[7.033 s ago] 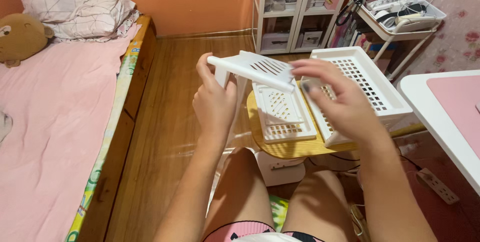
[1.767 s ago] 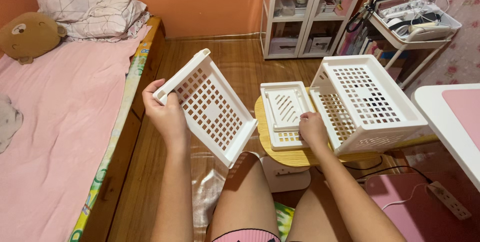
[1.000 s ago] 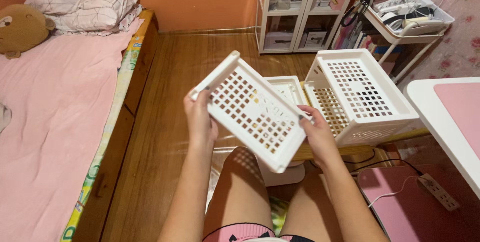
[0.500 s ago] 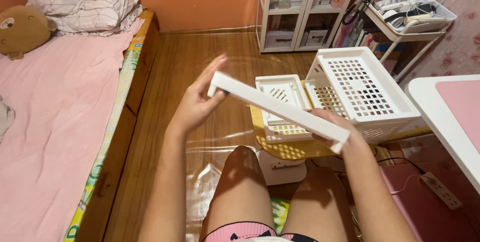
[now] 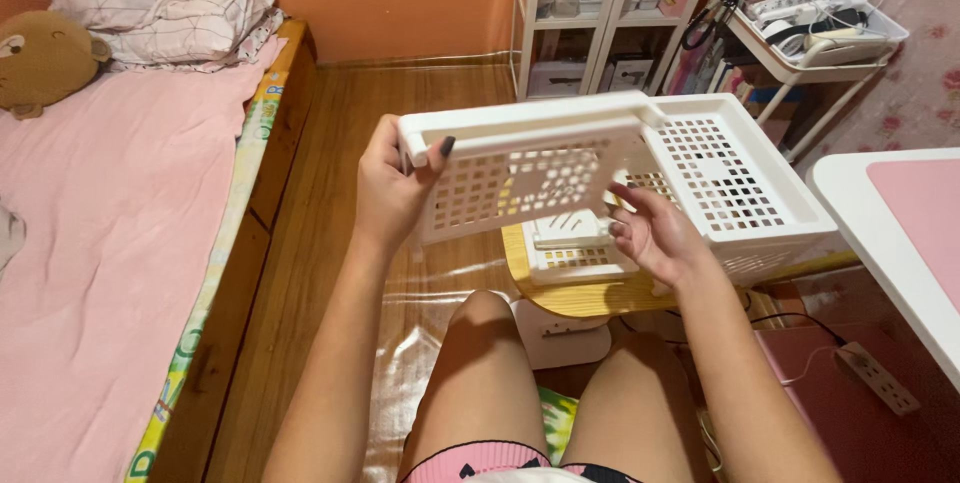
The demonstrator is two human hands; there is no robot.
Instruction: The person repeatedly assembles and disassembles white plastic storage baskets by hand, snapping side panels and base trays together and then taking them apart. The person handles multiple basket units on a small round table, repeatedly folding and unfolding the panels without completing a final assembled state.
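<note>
White perforated tray (image 5: 520, 168), held in two hands.
Left hand (image 5: 392, 188) grip pinches its left end; right hand (image 5: 655, 235), fingers spread, under its right edge, above round wooden table (image 5: 575, 295).

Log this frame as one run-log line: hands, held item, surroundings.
left hand: grips white perforated tray | right hand: open under tray | behind: white basket on round wooden stool

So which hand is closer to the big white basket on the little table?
Right. The right hand hovers just beside the big white plastic basket; the left hand grips the white perforated tray farther away.
</note>
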